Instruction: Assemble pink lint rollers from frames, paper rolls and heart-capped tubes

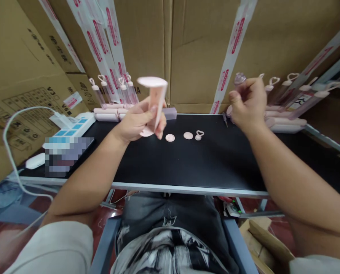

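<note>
My left hand (138, 118) is closed around a pale pink plastic shell (157, 97) with flat, disc-like ends, held upright above the table. Off to the right, my right hand (250, 104) is raised with its fingers wrapped round a clear purple-tinted piece (240, 78); only its ridged top shows above the fist. On the black tabletop (187, 163) between the hands lie a pink disc (170, 137), a second pink disc (188, 135) and a small cap with a heart-shaped loop (198, 135). A translucent purple block (170, 113) lies behind my left hand.
Pink cylinders with clear tubes and looped caps stand at the back left (109, 114) and back right (285, 123). A thin dark tool (225, 120) lies near my right hand. At left are a power strip (72, 129) and white cable (8, 152). Cardboard (198, 57) walls the back.
</note>
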A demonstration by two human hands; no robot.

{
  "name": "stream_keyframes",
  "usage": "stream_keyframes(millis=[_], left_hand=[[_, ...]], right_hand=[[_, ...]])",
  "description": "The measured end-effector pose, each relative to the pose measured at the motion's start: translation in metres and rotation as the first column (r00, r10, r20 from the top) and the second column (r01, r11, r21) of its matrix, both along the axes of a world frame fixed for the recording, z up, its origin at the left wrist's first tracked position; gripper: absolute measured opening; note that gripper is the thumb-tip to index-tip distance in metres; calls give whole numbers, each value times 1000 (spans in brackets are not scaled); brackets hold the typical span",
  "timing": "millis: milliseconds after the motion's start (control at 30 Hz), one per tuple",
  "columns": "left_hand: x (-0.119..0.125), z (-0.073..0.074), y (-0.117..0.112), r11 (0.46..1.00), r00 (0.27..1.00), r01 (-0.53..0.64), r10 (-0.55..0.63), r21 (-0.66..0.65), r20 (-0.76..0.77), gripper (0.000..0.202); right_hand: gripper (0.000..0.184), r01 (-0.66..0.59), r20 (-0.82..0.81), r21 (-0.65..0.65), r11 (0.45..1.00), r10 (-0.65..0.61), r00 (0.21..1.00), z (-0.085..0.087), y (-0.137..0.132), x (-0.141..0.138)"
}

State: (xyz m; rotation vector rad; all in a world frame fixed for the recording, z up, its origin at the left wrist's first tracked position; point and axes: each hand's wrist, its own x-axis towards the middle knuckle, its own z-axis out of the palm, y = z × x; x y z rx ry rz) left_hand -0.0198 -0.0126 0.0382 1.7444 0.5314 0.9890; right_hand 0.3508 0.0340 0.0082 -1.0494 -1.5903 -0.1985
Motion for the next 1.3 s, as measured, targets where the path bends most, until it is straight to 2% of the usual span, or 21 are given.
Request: stream_keyframes(millis=[100, 200, 300, 367, 433, 533, 633, 733, 833, 867, 933, 1033, 1100, 1167, 1300], left_hand=[[10, -3, 10, 999, 999, -31, 32, 20, -38, 59], [14, -7, 23, 974, 982, -186, 187, 127, 1, 62], [10, -4, 34, 887, 927, -367, 373, 281, 34, 62], [6, 1, 38, 833, 894, -427, 447, 351, 28, 63], [5, 5, 41, 805, 875, -450, 483, 387, 14, 62], [11, 7, 50, 770, 843, -477, 538, 424, -28, 52], [24, 9, 68, 697, 766, -519, 636, 496, -92, 31], [37, 16, 89, 608, 656, -537, 737, 585, -163, 12], [49, 24, 106, 535, 488, -517, 825, 668, -284, 4], [53, 24, 110, 529, 431, -485, 838, 697, -336, 3], [63, 19, 116, 557, 350, -390, 826, 733, -441, 6], [81, -1, 119, 636, 314, -258, 767, 727, -559, 10], [93, -16, 120, 678, 254, -133, 728, 722, -637, 18], [101, -26, 119, 708, 191, -32, 697, 705, -691, 27], [102, -36, 118, 722, 160, 24, 680, 692, -715, 31]], right_hand=[[26, -122, 77, -214, 969, 141, 987, -8, 24, -24], [21, -146, 284, -456, 878, 299, 911, -10, 51, -64], [23, -126, 425, -554, 823, 409, 807, -11, 80, -101], [22, -98, 469, -598, 795, 447, 762, -12, 95, -118], [20, -75, 492, -622, 779, 464, 737, -15, 103, -127], [22, -47, 514, -616, 786, 446, 733, -21, 107, -126], [27, -14, 532, -601, 799, 413, 739, -25, 104, -115], [27, -15, 535, -593, 805, 407, 740, -27, 100, -102], [26, -98, 525, -531, 842, 417, 742, -28, 94, -80], [26, -127, 509, -495, 860, 405, 759, -28, 92, -70], [28, -149, 422, -435, 888, 347, 838, -30, 87, -49], [28, -179, 145, -437, 881, 266, 953, -32, 78, -25], [28, -258, -42, -475, 841, 271, 962, -34, 74, -20], [31, -342, -188, -531, 775, 286, 940, -36, 74, -25], [33, -421, -336, -631, 652, 259, 906, -40, 85, -49]])
